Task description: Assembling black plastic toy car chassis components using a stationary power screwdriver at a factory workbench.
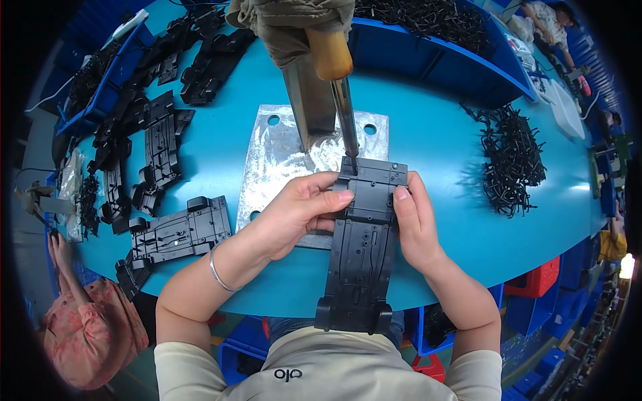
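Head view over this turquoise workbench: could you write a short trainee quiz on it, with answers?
1. True or false: the left hand and right hand both hold one black plastic chassis.
2. The big tabletop heap of black parts lies: A) on the metal plate, B) right of the right hand, C) under the chassis.
3. Fill in: the silver bangle is on the ___ arm.

Key: 1. True; 2. B; 3. left.

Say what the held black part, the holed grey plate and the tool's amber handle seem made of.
Black part: probably moulded plastic, satin; raised ribs and small bosses suggest it. Holed grey plate: apparently bare metal, scuffed, since it throws bright, patchy glare. Amber handle: smooth, slightly shiny; perhaps wood or plastic, unclear which.
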The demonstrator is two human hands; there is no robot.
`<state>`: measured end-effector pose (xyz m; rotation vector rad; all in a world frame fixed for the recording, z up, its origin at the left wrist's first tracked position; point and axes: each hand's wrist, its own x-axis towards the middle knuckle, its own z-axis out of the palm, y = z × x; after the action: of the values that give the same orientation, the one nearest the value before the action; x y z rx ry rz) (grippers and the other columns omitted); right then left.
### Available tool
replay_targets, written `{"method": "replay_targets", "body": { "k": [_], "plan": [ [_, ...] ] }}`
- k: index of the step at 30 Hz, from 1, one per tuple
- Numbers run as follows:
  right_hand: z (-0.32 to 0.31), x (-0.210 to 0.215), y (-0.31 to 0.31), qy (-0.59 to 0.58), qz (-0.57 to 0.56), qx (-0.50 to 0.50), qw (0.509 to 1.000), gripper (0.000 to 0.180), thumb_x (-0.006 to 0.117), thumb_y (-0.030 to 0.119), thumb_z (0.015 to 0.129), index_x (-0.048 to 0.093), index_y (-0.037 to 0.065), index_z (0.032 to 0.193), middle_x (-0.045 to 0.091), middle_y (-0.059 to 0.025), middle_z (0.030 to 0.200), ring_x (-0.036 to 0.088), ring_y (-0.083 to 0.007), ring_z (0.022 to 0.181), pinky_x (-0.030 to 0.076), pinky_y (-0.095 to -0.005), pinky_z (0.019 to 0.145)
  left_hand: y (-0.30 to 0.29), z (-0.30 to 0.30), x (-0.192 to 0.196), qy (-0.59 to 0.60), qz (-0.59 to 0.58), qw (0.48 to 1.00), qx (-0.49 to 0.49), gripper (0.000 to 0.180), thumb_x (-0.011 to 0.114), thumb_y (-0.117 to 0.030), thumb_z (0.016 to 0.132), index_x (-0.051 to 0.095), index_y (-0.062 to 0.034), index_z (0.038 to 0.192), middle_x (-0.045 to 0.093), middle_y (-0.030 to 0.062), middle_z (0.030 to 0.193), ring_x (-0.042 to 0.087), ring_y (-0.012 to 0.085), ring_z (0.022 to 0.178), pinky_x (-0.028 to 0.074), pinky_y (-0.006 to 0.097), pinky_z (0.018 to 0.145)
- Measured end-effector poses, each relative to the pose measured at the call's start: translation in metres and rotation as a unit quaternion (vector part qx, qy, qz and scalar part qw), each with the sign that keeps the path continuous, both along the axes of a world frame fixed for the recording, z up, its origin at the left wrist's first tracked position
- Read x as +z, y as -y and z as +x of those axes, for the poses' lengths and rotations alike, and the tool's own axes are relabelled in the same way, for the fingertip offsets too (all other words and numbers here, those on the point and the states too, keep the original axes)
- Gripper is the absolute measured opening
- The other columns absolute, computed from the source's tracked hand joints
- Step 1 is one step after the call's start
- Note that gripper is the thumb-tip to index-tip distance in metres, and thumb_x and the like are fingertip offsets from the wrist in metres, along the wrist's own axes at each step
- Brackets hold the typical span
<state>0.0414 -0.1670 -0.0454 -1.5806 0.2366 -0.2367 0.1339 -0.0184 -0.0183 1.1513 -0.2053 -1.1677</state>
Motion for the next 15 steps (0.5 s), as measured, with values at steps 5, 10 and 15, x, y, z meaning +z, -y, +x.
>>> {"method": "replay_targets", "body": {
  "k": [5, 10, 15],
  "plan": [
    [-0.001, 0.011, -0.003, -0.029, 0.013, 0.015, 0.999, 0.023, 0.034, 0.020, 0.085, 0.039, 0.001, 0.097, 0.047, -0.0030, 0.084, 0.043, -0.0058, 0.075, 0.036, -0.0187, 0.066, -0.002, 0.003, 0.000, 0.005, 0.003, 1.000, -0.010, 0.029, 0.049, -0.021, 0.079, 0.047, 0.0005, 0.098, 0.055, 0.0059, 0.086, 0.055, 0.0099, 0.075, 0.045, 0.022, 0.068],
    [0.004, 0.017, -0.008, -0.117, 0.099, 0.034, 0.988, 0.027, 0.042, 0.021, 0.082, 0.038, 0.001, 0.099, 0.047, -0.0004, 0.066, 0.045, -0.0047, 0.053, 0.036, -0.0176, 0.042, -0.007, 0.006, -0.005, -0.002, 0.006, 1.000, 0.002, 0.031, 0.047, -0.022, 0.080, 0.044, 0.0019, 0.100, 0.054, 0.0074, 0.088, 0.055, 0.0114, 0.075, 0.045, 0.023, 0.068],
    [0.007, 0.012, -0.005, -0.128, 0.056, 0.086, 0.987, 0.029, 0.041, 0.022, 0.082, 0.039, 0.000, 0.101, 0.047, -0.0010, 0.064, 0.047, -0.0065, 0.050, 0.037, -0.0188, 0.040, -0.015, 0.001, -0.003, 0.006, -0.004, 1.000, 0.017, 0.032, 0.046, -0.023, 0.080, 0.044, 0.0016, 0.100, 0.053, 0.0081, 0.088, 0.055, 0.0125, 0.076, 0.046, 0.025, 0.069]
  ]
}}
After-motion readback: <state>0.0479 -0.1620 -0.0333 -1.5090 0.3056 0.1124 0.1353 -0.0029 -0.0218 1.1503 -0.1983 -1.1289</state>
